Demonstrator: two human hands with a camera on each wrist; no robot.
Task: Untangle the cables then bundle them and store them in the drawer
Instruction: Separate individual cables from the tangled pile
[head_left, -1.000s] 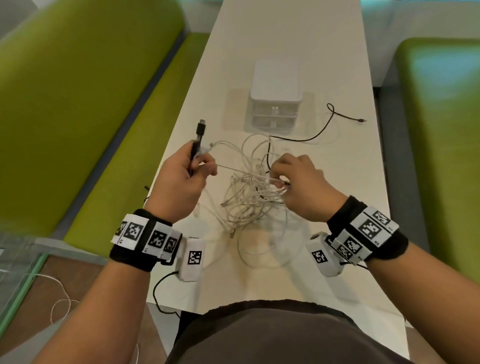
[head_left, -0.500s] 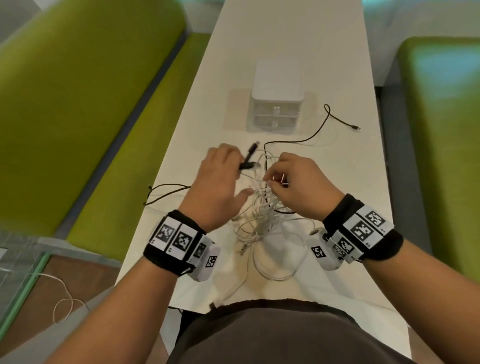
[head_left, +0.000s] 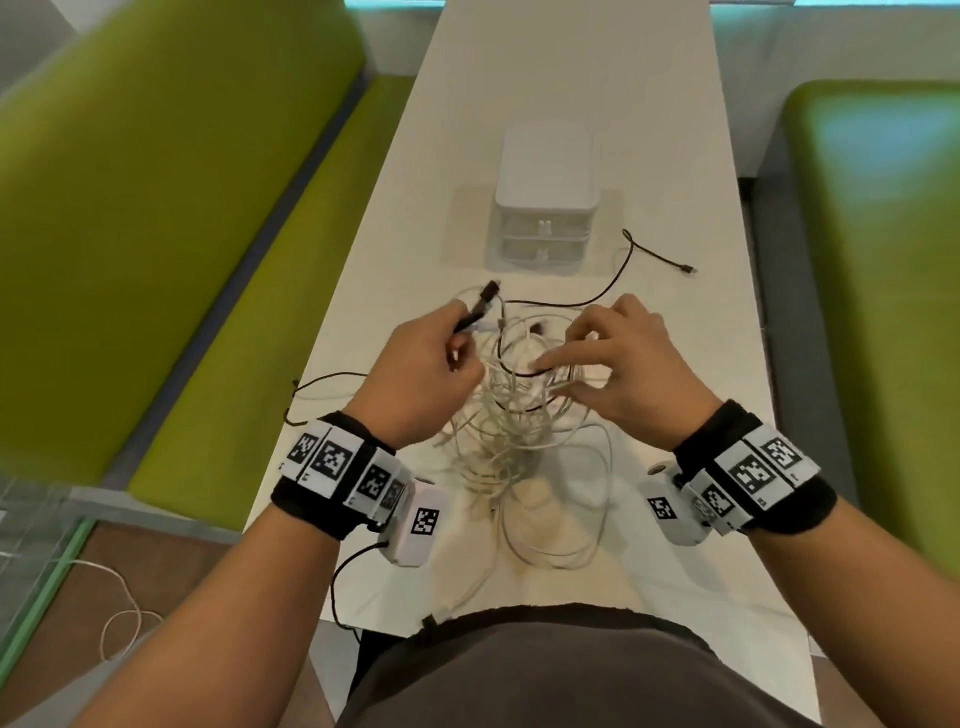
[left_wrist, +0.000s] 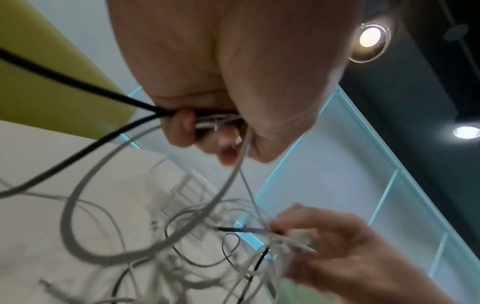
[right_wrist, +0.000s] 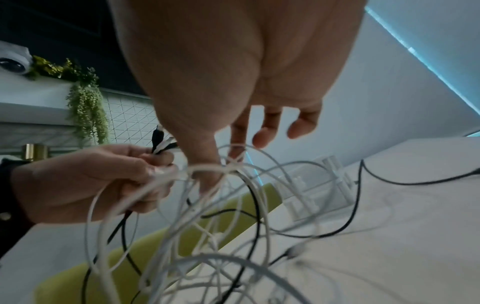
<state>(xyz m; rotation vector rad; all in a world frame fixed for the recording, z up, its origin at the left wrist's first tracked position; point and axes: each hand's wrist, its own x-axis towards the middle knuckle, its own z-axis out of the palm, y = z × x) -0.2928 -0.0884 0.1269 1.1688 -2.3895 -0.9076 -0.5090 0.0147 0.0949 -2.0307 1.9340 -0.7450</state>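
Observation:
A tangle of white cables (head_left: 511, 421) lies on the white table (head_left: 571, 78), threaded by a black cable (head_left: 618, 275) that trails off to the right. My left hand (head_left: 462, 343) grips the black plug (head_left: 487, 299) and white cable ends at the tangle's left; its curled fingers (left_wrist: 182, 125) clamp them. My right hand (head_left: 558, 379) is over the tangle's right side, index finger stretched in, and its thumb (right_wrist: 207, 174) and finger pinch white strands. The white drawer unit (head_left: 543, 208) stands shut behind the tangle.
Green benches (head_left: 182, 234) run along both sides of the narrow table, the right one (head_left: 883, 260) close by. A loop of black cable (head_left: 322, 384) hangs over the left table edge. My body is at the near edge.
My left hand came in from the left to the tangle with the black plug. The right hand's fingers have spread out from a closed fist over the cables.

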